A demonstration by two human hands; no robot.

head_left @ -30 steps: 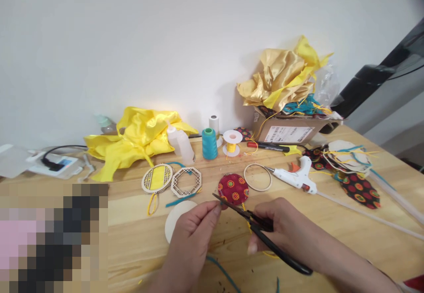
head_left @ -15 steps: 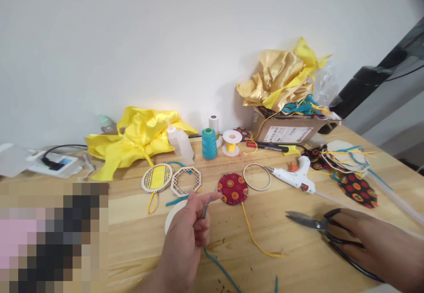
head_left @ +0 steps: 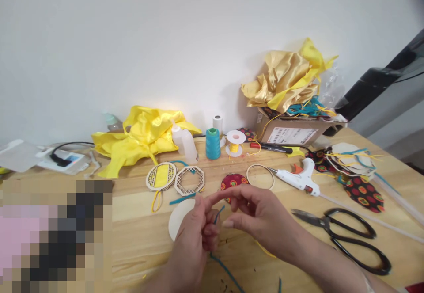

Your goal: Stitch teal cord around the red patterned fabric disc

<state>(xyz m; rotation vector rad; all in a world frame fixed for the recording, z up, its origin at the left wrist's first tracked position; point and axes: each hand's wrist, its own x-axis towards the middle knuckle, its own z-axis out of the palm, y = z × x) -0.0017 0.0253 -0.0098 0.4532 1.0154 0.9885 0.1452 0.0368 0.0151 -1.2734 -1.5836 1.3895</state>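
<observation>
- The teal cord point(head_left: 219, 213) is in the left hand point(head_left: 198, 231), its short end poking up past the fingers and the rest trailing down towards the table point(head_left: 142, 249).
- The left hand's lower fingers are curled tight on the teal cord; its index finger points out to the right.
- The right hand point(head_left: 261, 213) reaches across, thumb and fingers apart, the thumb just beside the cord's tip. Its index fingertip meets the left one in view; I cannot tell whether they touch.
- The red disc point(head_left: 233, 180) lies partly hidden behind the right hand.
- The white disc point(head_left: 180, 220) is partly covered by the left hand.
- The scissors point(head_left: 346, 235) lie to the right, blades pointing left.
- Farther back are the octagonal frame point(head_left: 177, 180), the round frame point(head_left: 161, 176) and the hoop point(head_left: 260, 165), with the glue gun's point(head_left: 300, 178) nozzle at the hoop's edge.
- Behind these stand the teal spool point(head_left: 213, 145) and the box point(head_left: 291, 130), topped with gold cloth point(head_left: 281, 78).
</observation>
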